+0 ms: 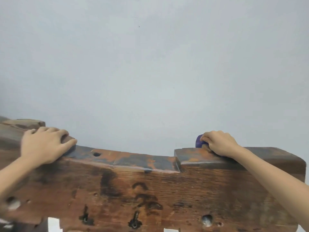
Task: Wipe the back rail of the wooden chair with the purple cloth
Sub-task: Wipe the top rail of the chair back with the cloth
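Note:
The wooden chair's back rail (133, 181) is a wide, worn brown plank that fills the lower part of the view; its top edge dips in the middle. My left hand (44, 144) rests on the raised left end of the top edge, fingers curled over it and holding the wood. My right hand (219, 143) presses the bunched purple cloth (199, 141) onto the raised right end of the top edge. Only a small part of the cloth shows past my fingertips.
A plain pale grey wall (150, 64) stands close behind the rail. The rail's face has dark stains, several small holes and metal fittings (135, 223) near its lower edge.

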### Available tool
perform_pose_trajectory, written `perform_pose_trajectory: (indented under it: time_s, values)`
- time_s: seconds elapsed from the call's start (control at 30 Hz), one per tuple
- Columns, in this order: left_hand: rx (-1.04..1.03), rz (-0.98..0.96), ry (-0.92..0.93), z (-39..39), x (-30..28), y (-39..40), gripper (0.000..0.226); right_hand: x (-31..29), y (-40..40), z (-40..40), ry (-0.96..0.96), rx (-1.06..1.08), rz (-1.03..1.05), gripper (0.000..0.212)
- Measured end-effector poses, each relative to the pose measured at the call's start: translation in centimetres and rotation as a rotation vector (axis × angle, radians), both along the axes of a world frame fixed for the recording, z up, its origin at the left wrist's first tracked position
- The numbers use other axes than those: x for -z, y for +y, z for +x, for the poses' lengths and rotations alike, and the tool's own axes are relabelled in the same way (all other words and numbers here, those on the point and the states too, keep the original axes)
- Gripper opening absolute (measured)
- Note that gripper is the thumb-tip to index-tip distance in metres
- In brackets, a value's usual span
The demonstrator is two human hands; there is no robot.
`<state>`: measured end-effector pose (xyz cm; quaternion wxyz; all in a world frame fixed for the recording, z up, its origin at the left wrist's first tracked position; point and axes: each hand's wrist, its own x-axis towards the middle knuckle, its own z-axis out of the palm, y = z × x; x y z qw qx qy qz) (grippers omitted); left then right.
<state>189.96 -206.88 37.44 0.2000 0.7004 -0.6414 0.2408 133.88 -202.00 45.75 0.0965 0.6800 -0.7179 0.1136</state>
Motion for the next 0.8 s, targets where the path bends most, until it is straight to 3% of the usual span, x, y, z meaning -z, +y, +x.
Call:
perform_pose_trajectory:
  time_s: [0.1, 0.2, 0.3, 0.37, 0.47, 0.53, 0.67, 0.8]
  values:
    - [-0.037, 0.007, 0.02, 0.0, -1.1, 3.7, 0.068, 1.4, -2.0, 9.9, -0.022, -0.311, 0.139, 0.031]
    - [0.048, 0.057, -0.042, 0.9, -1.4, 5.0, 0.066, 3.8, -4.5, 20.4, -0.068, -0.402, 0.283, 0.028]
    - [0.312, 0.151, -0.013, 4.9, -2.3, 5.6, 0.07, 5.9, -6.9, 28.3, -0.313, -0.444, 0.349, 0.031]
    - [0.296, 0.055, 0.038, 9.6, -2.5, 5.8, 0.063, 6.4, -7.8, 31.4, -0.456, -0.487, 0.377, 0.036]
    - [0.001, -0.017, 0.097, 19.4, -3.0, 5.4, 0.052, 6.9, -9.1, 36.9, -0.541, -0.529, 0.379, 0.034]
    - [-0.072, -0.015, 0.159, 22.8, -3.2, 4.8, 0.052, 7.1, -9.6, 40.7, -0.596, -0.577, 0.376, 0.033]
    - [0.025, -0.194, 0.09, 24.2, -3.1, 2.7, 0.06, 6.4, -10.4, 45.9, -0.842, -0.653, 0.264, 0.032]
    - [0.199, -0.312, -0.016, 27.1, -2.5, 2.5, 0.051, 4.9, -10.8, 48.3, -0.987, -0.762, 0.165, 0.036]
